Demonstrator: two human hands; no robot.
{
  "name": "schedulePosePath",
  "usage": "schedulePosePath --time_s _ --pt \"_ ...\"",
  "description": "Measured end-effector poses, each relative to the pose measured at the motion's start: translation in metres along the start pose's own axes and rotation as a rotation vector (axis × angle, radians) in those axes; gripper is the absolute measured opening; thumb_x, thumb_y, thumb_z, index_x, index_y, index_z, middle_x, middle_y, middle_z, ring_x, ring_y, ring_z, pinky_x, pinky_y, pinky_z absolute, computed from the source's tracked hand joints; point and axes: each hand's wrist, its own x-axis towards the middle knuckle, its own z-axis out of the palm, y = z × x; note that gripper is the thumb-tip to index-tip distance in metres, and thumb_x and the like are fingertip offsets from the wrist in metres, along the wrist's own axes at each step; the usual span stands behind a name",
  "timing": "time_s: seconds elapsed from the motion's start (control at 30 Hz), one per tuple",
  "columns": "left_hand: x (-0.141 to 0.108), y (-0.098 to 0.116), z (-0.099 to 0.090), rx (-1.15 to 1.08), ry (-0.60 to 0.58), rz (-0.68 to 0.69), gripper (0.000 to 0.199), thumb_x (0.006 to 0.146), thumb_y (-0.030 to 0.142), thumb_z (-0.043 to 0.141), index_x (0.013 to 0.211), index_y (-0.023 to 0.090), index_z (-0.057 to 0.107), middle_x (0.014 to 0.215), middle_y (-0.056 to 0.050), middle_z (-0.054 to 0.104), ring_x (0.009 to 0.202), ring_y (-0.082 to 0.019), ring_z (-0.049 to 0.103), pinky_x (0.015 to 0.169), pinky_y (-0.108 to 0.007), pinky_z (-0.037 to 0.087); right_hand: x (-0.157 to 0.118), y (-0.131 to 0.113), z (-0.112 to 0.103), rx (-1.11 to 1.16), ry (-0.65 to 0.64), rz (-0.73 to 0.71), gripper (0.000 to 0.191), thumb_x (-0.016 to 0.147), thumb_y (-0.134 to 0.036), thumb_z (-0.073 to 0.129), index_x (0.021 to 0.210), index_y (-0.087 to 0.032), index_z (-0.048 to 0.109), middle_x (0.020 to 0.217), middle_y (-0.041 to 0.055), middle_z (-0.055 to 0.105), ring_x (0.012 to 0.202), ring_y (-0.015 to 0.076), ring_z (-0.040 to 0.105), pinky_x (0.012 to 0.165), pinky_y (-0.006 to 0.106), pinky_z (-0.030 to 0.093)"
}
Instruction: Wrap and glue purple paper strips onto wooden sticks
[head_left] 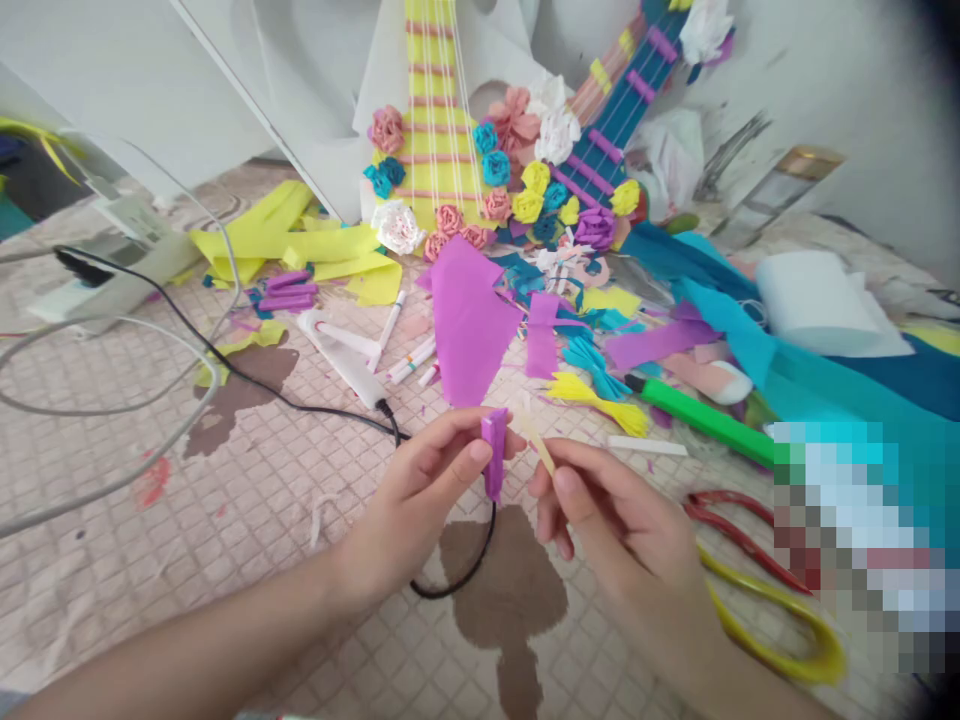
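My left hand [442,460] pinches a small purple folded paper piece [493,455], held upright between thumb and fingers. In my right hand [607,500], thumb and forefinger grip a thin pale yellow strip [541,450], its far end whitish and near the purple piece. What the strip is made of I cannot tell. Just beyond both hands lies a large purple crepe paper sheet [472,320]. A white glue gun [341,355] with a black cord rests on the table left of that sheet.
Two paper-flowered guitar shapes, one with a yellow neck [431,90] and one with a blue neck [645,75], lean at the back. A green cutter [705,420], yellow-handled scissors [780,620] and a white roll [814,300] lie right. A power strip [97,285] and cables lie left.
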Motion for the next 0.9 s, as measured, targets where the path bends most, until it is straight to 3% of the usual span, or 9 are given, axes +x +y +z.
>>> schedulePosePath --time_s 0.3,0.47,0.57,0.73,0.9 --pt "0.0 -0.003 -0.001 0.012 -0.015 -0.005 0.02 0.088 0.024 0.049 0.104 0.02 0.061 0.098 -0.004 0.067 0.094 -0.015 0.059 0.083 -0.025 0.045 0.002 -0.002 -0.004 -0.125 0.021 -0.065 0.015 0.089 -0.021 0.047 0.098 -0.026 0.059 0.071 -0.0036 0.062 0.05 0.0061 0.054 0.044 0.016 0.045" --pt "-0.001 0.001 -0.001 0.054 0.025 -0.068 0.02 0.087 0.027 0.048 0.094 0.017 0.064 0.081 -0.002 0.065 0.075 -0.011 0.057 0.068 -0.022 0.044 0.007 -0.003 -0.013 -0.386 0.14 -0.143 0.016 0.084 -0.02 0.055 0.094 -0.028 0.063 0.07 -0.0046 0.064 0.058 0.0075 0.058 0.058 0.017 0.05" --pt "-0.002 0.004 -0.001 0.076 0.028 -0.082 0.021 0.087 0.027 0.047 0.086 0.015 0.064 0.071 -0.001 0.06 0.06 -0.008 0.05 0.056 -0.02 0.041 0.01 -0.003 -0.018 -0.476 0.144 -0.194 0.015 0.083 -0.019 0.056 0.092 -0.028 0.064 0.081 -0.0036 0.068 0.064 0.0086 0.061 0.06 0.018 0.051" --pt "-0.001 0.008 -0.001 0.058 0.032 -0.136 0.023 0.084 0.028 0.049 0.101 0.016 0.059 0.064 0.0 0.062 0.043 -0.005 0.038 0.04 -0.018 0.029 0.018 -0.001 -0.026 -0.622 0.133 -0.304 0.015 0.082 -0.015 0.057 0.09 -0.025 0.065 0.093 -0.0012 0.07 0.084 0.0139 0.064 0.07 0.023 0.052" --pt "0.001 0.014 -0.003 0.153 0.066 -0.19 0.018 0.082 0.026 0.052 0.095 0.016 0.057 0.062 -0.001 0.066 0.037 -0.002 0.029 0.036 -0.017 0.018 0.024 0.0 -0.033 -0.685 0.127 -0.431 0.015 0.082 -0.011 0.056 0.088 -0.022 0.066 0.089 0.0004 0.07 0.086 0.0138 0.064 0.082 0.026 0.05"
